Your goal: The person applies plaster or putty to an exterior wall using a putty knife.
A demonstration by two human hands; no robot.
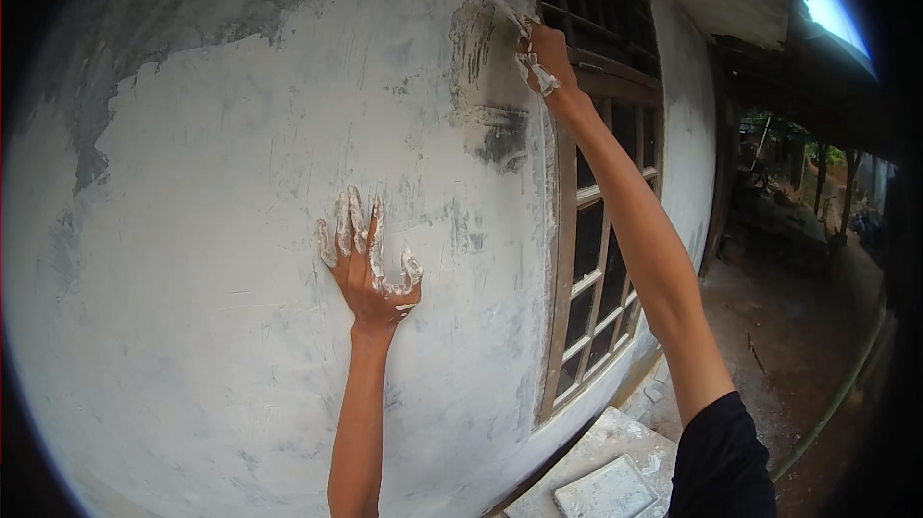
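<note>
My left hand point(373, 273) lies against the white-coated wall point(240, 162) with its fingers spread. White paste cakes those fingers and the thumb, and nothing is held there. Higher up and to the right, my right hand point(546, 61) is closed around what looks like a putty knife point(507, 11). Its thin end points up and left at the wall, close to the window frame; the rest is hidden by the fingers. White paste also covers the right fingers. Below and left of this hand, a rough dark patch point(500, 138) shows on the wall.
A wooden-framed window point(601, 249) with several panes and an upper grille is just right of the wall. Below stands a paste-spattered board point(615, 451) with a flat white rectangular piece point(606, 491) on it. A covered yard with a dirt floor point(779, 335) stretches off right.
</note>
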